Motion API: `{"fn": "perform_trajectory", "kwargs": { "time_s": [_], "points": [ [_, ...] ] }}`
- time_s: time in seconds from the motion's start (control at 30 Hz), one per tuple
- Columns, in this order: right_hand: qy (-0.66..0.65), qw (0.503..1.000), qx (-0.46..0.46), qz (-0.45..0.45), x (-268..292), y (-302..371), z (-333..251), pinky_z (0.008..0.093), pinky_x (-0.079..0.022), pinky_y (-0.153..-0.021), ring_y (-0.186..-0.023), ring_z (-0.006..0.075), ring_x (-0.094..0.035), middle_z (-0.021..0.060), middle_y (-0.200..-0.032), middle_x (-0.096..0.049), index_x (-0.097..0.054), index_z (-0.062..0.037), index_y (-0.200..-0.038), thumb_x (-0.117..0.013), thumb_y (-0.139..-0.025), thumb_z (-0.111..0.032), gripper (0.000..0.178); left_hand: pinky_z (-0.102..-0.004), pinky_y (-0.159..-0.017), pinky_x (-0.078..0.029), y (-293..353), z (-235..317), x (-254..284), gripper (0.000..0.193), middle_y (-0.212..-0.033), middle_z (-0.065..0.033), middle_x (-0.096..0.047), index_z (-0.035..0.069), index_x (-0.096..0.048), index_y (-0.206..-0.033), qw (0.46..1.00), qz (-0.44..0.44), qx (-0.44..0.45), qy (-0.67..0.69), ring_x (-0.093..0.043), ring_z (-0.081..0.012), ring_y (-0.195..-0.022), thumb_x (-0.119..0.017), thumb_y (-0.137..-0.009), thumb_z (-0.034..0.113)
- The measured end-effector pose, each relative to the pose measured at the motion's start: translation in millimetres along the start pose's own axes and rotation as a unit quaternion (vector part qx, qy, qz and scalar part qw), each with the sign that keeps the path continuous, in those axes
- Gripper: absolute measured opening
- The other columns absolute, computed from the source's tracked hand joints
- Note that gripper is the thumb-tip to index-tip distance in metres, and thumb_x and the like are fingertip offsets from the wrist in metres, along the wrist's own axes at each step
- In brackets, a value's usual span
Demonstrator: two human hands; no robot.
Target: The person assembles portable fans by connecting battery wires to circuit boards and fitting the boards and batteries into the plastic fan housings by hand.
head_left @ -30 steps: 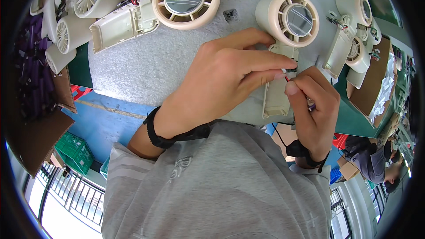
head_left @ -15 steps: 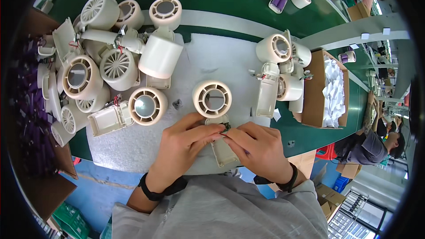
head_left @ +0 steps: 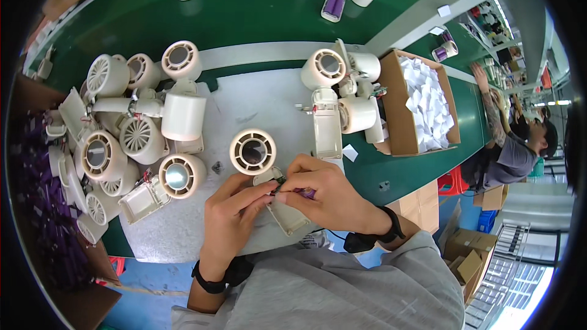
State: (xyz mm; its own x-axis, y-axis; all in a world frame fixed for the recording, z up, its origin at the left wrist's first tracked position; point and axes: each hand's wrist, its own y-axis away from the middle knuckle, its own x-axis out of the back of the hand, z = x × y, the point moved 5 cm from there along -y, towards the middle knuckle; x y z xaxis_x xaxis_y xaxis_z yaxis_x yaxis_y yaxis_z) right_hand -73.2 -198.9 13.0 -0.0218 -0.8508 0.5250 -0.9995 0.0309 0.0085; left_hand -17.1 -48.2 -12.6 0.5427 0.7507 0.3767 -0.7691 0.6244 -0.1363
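Observation:
A cream handheld fan lies in front of me, its round head (head_left: 252, 151) away from me and its open handle shell (head_left: 287, 219) toward me. At the neck of the handle, my left hand (head_left: 235, 208) pinches a small green circuit board (head_left: 279, 181) between thumb and fingertips. My right hand (head_left: 327, 192) is closed right beside it, fingertips meeting the left ones. A purple piece (head_left: 307, 193) shows between the right fingers; most of it is hidden, so its kind is unclear. Each wrist wears a black band.
Several cream fan parts (head_left: 183, 116) crowd the mat (head_left: 244, 95) at left, beside a box of purple pieces (head_left: 52, 208). More opened fans (head_left: 327, 123) stand at right, next to a carton (head_left: 403, 128) of white slips. A co-worker (head_left: 520, 153) sits far right.
The head view has swung, so the bench things appear shifted left. Both hands stay at the fan's neck. The purple piece in my right hand now shows more plainly.

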Motion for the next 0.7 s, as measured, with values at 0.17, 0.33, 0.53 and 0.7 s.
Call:
{"fn": "perform_trajectory", "kwargs": {
  "time_s": [0.17,0.33,0.53,0.7],
  "points": [
    [0.026,1.000,0.014,0.012,-4.9,6.4,-1.6,0.0350,-0.049,-0.058,-0.065,0.0233,-0.059,0.0087,-0.084,-0.056,-0.069,-0.0040,-0.085,-0.070,-0.080,-0.007,0.006,-0.0306,-0.064,-0.052,1.8,1.8,0.5,0.027,-0.096,-0.0111,-0.066,0.008,-0.073,-0.102,1.000,0.003,-0.001,-0.009,-0.066,-0.0226,-0.076,-0.074,-0.076,0.003],
    [0.107,0.990,0.065,0.069,-7.7,16.1,-8.3,0.0305,-0.048,-0.053,-0.060,0.0197,-0.058,0.0073,-0.083,-0.056,-0.070,-0.0035,-0.086,-0.074,-0.078,-0.004,0.009,-0.0301,-0.068,-0.053,5.6,1.2,-0.3,0.025,-0.095,-0.0117,-0.067,0.004,-0.073,-0.100,1.000,0.002,0.013,0.027,-0.067,-0.0236,-0.082,-0.072,-0.076,-0.001],
    [0.138,0.979,0.122,0.087,-10.2,17.6,-5.9,0.0304,-0.047,-0.049,-0.065,0.0196,-0.057,0.0052,-0.080,-0.052,-0.067,-0.0058,-0.084,-0.071,-0.075,-0.002,0.010,-0.0309,-0.066,-0.053,2.8,-1.3,-1.7,0.028,-0.098,-0.0123,-0.066,0.007,-0.073,-0.103,1.000,-0.001,0.000,0.005,-0.067,-0.0246,-0.080,-0.074,-0.075,0.002],
    [0.124,0.980,0.122,0.096,-6.7,14.3,-9.9,0.0300,-0.046,-0.050,-0.064,0.0188,-0.056,0.0051,-0.080,-0.051,-0.067,-0.0055,-0.081,-0.071,-0.070,0.001,0.013,-0.0307,-0.066,-0.053,-1.2,-1.2,-0.8,0.031,-0.101,-0.0123,-0.065,0.009,-0.072,-0.105,1.000,-0.013,-0.006,-0.003,-0.066,-0.0231,-0.078,-0.075,-0.075,0.003]
  ]
}}
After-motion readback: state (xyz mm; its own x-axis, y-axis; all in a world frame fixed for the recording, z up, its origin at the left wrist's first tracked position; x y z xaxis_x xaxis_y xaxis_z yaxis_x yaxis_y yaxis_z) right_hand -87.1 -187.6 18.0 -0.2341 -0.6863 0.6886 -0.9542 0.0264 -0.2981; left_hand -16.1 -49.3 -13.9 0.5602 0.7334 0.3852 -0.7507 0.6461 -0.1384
